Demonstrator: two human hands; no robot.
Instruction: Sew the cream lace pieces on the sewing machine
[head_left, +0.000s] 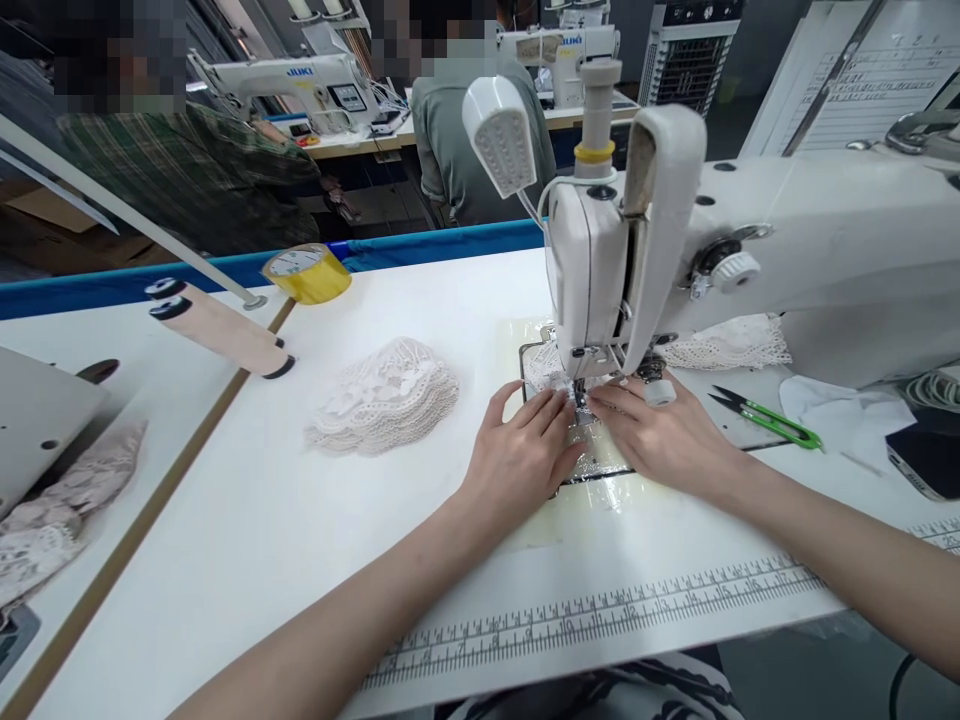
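Observation:
My left hand (521, 450) and my right hand (660, 435) lie flat on the throat plate of a white sewing machine (750, 250). Their fingertips press a small white lace piece (546, 372) down on both sides of the needle and presser foot (580, 392). Most of the lace is hidden under my fingers and the machine head. A stack of several white lace pieces (386, 397) lies on the white table (300, 520) to the left of my left hand.
Green thread snips (765, 418), a white cloth and a dark phone (926, 458) lie right of my hands. A yellow tape roll (307, 272) and a beige tube (221, 328) sit at the back left. More lace lies behind the machine (724, 345). Two people stand beyond the table.

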